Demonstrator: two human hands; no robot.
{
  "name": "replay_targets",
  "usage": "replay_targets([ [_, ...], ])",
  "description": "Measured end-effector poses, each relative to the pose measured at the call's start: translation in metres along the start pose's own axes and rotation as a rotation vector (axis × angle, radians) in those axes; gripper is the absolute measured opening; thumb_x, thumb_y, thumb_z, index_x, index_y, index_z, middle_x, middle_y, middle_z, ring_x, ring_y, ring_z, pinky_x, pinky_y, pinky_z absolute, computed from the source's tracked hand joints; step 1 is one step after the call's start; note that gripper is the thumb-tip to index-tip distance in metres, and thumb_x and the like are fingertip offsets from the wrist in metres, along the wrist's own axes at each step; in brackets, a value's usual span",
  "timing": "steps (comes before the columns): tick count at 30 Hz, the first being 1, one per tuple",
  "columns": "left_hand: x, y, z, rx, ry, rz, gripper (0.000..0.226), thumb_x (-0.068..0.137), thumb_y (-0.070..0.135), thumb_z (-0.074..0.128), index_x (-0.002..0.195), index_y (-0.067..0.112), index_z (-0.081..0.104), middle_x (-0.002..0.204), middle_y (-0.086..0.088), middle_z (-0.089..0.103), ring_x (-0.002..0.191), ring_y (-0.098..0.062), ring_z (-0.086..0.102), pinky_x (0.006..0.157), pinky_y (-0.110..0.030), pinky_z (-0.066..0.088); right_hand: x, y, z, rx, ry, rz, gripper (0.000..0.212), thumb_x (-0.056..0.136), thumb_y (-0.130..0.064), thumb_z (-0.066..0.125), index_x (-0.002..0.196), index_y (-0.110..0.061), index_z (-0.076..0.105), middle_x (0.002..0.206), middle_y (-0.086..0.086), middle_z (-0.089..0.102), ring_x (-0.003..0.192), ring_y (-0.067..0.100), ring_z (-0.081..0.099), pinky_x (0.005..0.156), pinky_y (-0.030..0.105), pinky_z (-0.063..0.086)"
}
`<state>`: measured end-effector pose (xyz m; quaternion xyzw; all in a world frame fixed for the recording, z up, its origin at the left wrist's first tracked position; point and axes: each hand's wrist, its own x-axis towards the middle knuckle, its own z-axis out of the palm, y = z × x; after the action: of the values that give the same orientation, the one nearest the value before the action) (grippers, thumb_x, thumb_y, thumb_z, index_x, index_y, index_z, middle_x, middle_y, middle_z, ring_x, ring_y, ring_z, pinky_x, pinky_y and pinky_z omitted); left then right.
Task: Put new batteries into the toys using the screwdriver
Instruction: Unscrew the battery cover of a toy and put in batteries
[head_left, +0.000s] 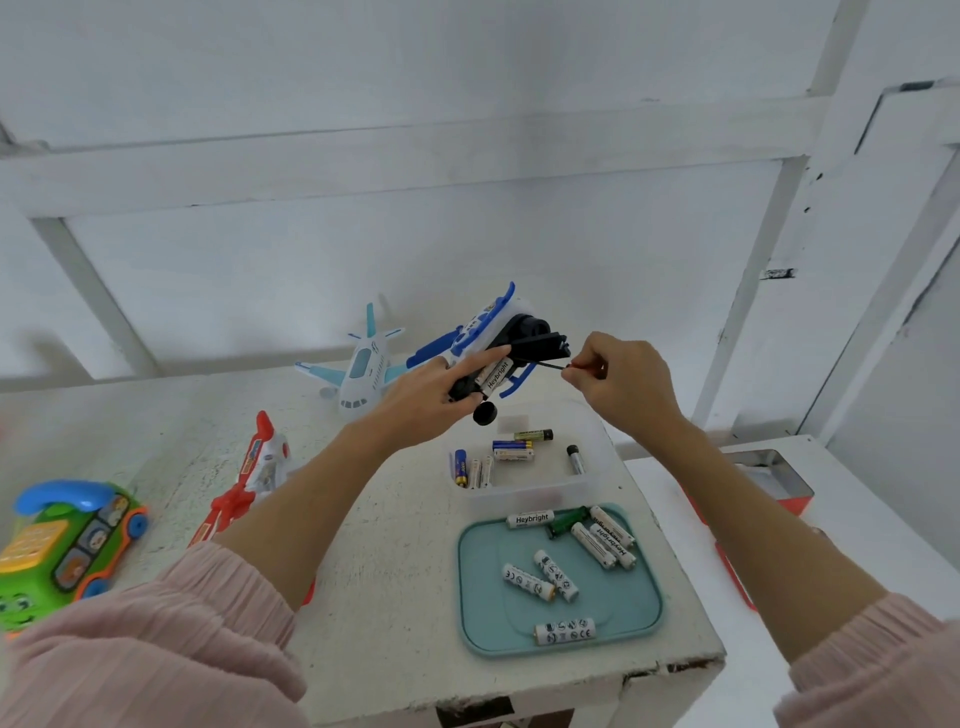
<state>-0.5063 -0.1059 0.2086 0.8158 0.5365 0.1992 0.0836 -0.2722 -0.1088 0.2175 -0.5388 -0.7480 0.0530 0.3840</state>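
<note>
My left hand (436, 387) grips a blue and white toy helicopter (480, 332) turned underside up above the table, index finger stretched along its black base. White Heybright batteries (493, 373) show in the open compartment, and the black cover (540, 349) stands lifted at the right end. My right hand (615, 376) pinches a small screwdriver (553, 365) whose dark shaft points left at the cover. A teal tray (483, 597) holds several white batteries. A clear box (524, 491) behind it holds several mixed batteries.
A white and light-blue toy plane (363, 374) sits at the back. A red and white toy (249, 483) lies left of my forearm, and a green toy phone car (62, 540) is at the far left. A red metal tin (769, 478) rests on the right-hand table.
</note>
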Motion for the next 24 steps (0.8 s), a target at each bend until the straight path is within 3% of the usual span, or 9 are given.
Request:
replay_targets([
  [10,0.001,-0.003,0.001,0.034,-0.022,0.006,0.057,0.098,0.033,0.044,0.132,0.066,0.011,0.092,-0.001,0.046,0.082,-0.016,0.045,0.080,-0.033,0.042,0.004,0.001,-0.010,-0.014,-0.115,0.042,0.014,0.079,-0.021,0.070,0.071,-0.011,0.064,0.073,0.000,0.068,0.067,0.017,0.056,0.063,0.025,0.041],
  [14,0.004,-0.002,-0.002,-0.024,-0.027,-0.033,0.056,0.099,0.032,0.043,0.134,0.065,0.014,0.095,-0.001,0.046,0.080,-0.014,0.045,0.080,-0.031,0.042,-0.002,0.004,-0.005,0.042,-0.018,0.040,0.016,0.081,-0.019,0.069,0.072,-0.008,0.061,0.068,0.004,0.066,0.059,0.018,0.052,0.054,0.022,0.035],
  [17,0.004,0.001,-0.005,-0.163,-0.025,-0.062,0.057,0.098,0.026,0.045,0.130,0.066,0.019,0.095,-0.008,0.052,0.073,-0.013,0.045,0.072,-0.027,0.040,-0.005,0.000,0.001,0.113,0.053,0.037,0.014,0.083,-0.017,0.067,0.074,-0.008,0.060,0.060,-0.005,0.058,0.053,0.010,0.047,0.054,0.024,0.033],
  [20,0.003,0.004,-0.007,-0.319,-0.011,-0.085,0.059,0.098,0.020,0.046,0.129,0.065,0.024,0.112,-0.008,0.058,0.079,-0.018,0.051,0.073,-0.028,0.042,-0.006,-0.005,0.005,0.176,0.117,0.026,0.013,0.083,-0.015,0.067,0.076,-0.007,0.060,0.058,-0.008,0.052,0.050,0.003,0.042,0.056,0.026,0.036],
  [24,0.002,0.005,-0.008,-0.436,-0.012,-0.111,0.061,0.097,0.020,0.044,0.122,0.073,0.026,0.129,0.004,0.048,0.090,-0.022,0.054,0.080,-0.034,0.046,-0.004,-0.009,0.008,0.184,0.125,0.013,0.013,0.084,-0.016,0.066,0.077,-0.006,0.060,0.059,-0.013,0.051,0.051,0.001,0.042,0.057,0.028,0.037],
])
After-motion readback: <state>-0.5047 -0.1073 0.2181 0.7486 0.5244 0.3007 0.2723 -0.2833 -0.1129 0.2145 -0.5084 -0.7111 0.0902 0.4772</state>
